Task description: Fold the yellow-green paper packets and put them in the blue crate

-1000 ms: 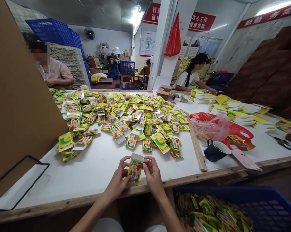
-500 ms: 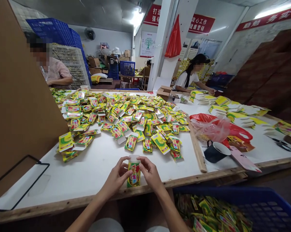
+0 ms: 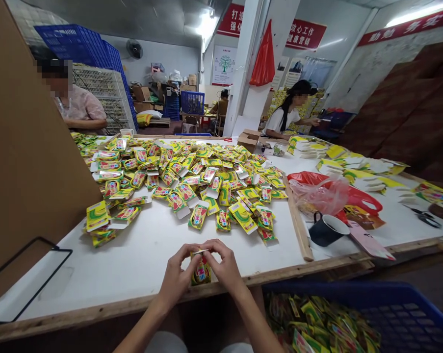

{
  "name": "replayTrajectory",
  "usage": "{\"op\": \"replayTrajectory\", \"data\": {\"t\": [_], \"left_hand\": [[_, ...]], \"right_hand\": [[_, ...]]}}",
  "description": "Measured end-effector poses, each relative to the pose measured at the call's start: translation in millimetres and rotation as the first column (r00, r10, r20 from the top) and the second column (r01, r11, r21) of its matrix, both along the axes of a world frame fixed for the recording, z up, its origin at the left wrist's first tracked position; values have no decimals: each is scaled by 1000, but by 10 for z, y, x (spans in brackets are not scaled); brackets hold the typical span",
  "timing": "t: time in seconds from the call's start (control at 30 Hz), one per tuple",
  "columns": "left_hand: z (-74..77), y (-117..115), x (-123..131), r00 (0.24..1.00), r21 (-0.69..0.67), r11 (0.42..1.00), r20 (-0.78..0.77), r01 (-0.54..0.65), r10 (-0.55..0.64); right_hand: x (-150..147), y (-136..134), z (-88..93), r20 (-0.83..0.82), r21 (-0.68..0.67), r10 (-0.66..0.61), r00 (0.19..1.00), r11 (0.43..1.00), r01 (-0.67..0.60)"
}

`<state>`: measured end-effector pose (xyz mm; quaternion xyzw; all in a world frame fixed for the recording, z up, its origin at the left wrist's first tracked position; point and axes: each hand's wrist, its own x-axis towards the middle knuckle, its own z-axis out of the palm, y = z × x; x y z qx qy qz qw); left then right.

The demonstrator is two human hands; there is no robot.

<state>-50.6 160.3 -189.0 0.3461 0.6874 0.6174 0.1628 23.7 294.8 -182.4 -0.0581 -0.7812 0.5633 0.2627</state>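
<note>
A small yellow-green candy box (image 3: pixel 201 272) stands upright at the table's front edge, its printed face toward me. My left hand (image 3: pixel 179 269) grips it from the left, with the thumb near its top front edge. From the right, my right hand (image 3: pixel 223 262) pinches the same top edge, fingers behind and thumb in front. The white top flap (image 3: pixel 201 251) lies folded down between my fingertips. Beyond my hands spreads a heap of similar small boxes (image 3: pixel 192 181), several with white flaps sticking out.
A cardboard sheet (image 3: pixel 33 162) and black wire frame (image 3: pixel 30 274) stand left. Right of a wooden strip (image 3: pixel 298 220) are a dark mug (image 3: pixel 327 230), plastic bags (image 3: pixel 320 191) and scissors (image 3: pixel 427 218). Below right sits a blue crate (image 3: pixel 401 304) of boxes. Co-workers sit across the table.
The white flap, upright before, is now bent down over the box top. Both hands have closed in on the top edge, thumbs higher. A co-worker at right has raised a hand.
</note>
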Motion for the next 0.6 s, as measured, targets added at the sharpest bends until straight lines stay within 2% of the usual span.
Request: {"op": "replayTrajectory", "data": {"t": [0.07,0.3,0.47,0.6], "left_hand": [[31,-11,-10,1000,-24,1000,-11,-12,12],[52,108,-72,990,-35,993,81,-116,118],[4,60,-71,992,-33,997,106,-63,67],[4,-32,-52,999,-15,1000,40,-26,27]], "right_hand": [[7,-20,38,4,35,-6,1000,999,5],[-55,-23,78,101,5,-105,989,994,105],[-20,-20,23,97,-34,-56,994,998,60],[11,-57,-18,79,-107,-17,997,994,25]]}}
